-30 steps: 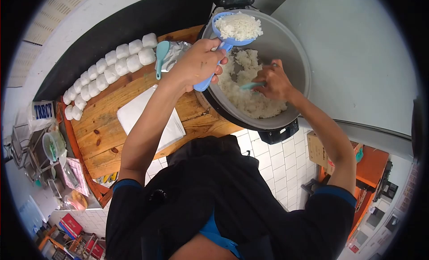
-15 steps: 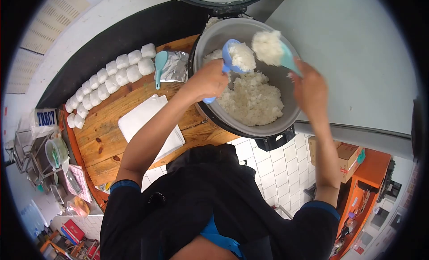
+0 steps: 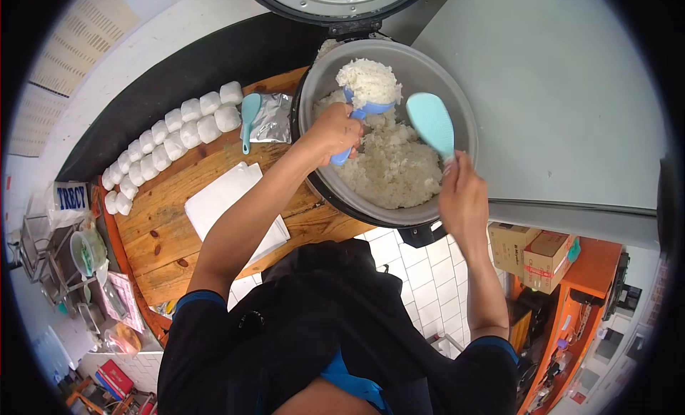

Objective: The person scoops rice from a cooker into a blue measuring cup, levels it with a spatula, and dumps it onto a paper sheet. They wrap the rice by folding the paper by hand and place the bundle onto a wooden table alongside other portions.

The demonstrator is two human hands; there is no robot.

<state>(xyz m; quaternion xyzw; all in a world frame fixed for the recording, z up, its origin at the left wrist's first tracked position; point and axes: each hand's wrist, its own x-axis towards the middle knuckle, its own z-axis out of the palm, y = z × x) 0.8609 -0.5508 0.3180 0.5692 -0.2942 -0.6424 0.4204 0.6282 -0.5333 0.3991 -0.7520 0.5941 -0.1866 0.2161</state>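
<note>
My left hand (image 3: 334,134) is closed on the handle of a blue scoop (image 3: 378,107), which is heaped with white rice (image 3: 368,81) above the pot. In my right hand (image 3: 462,194) is a light teal paddle (image 3: 431,122), its flat blade raised over the right part of the pot with no heap of rice on it. Below both tools, a mass of cooked rice (image 3: 396,165) lies in the large grey pot (image 3: 457,104) of an open cooker.
Two rows of white wrapped pieces (image 3: 173,120) line the wooden table (image 3: 164,236). Nearby lie another teal paddle (image 3: 250,119), a foil packet (image 3: 272,119) and white sheets (image 3: 221,197). The cooker lid (image 3: 342,0) stands open; cardboard boxes (image 3: 546,261) are at right.
The rice that was on the teal paddle is off it, and the scoop's heap is bigger. My right hand has moved left and down; the scoop has tilted upright.
</note>
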